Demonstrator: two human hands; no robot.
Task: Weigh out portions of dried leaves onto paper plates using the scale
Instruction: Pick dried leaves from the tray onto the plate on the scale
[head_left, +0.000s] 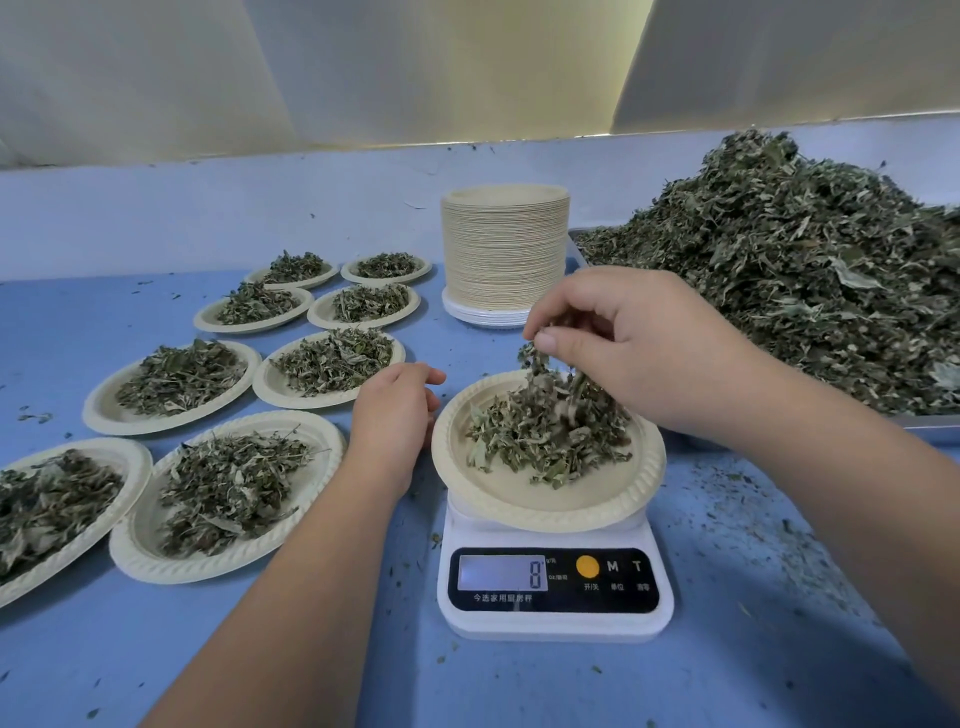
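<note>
Eight beige paper plates (218, 569), heaped with dried green leaves, lie at left on the blue table (311, 665). One more beige paper plate (519, 493) sits on the white digital kitchen scale (556, 626), whose display reads 8. The right hand (639, 353) pinches a clump of dried leaves (540, 364) just above this plate's heap. The left hand (395, 410) rests beside its left rim, fingers loosely curled, gripping nothing. Behind stand a tall stack of empty plates (504, 244) and a large leaf pile (779, 270) on a metal tray (930, 423).

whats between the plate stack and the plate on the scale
In the head view, the right hand, pinching leaves above the plate.
</note>
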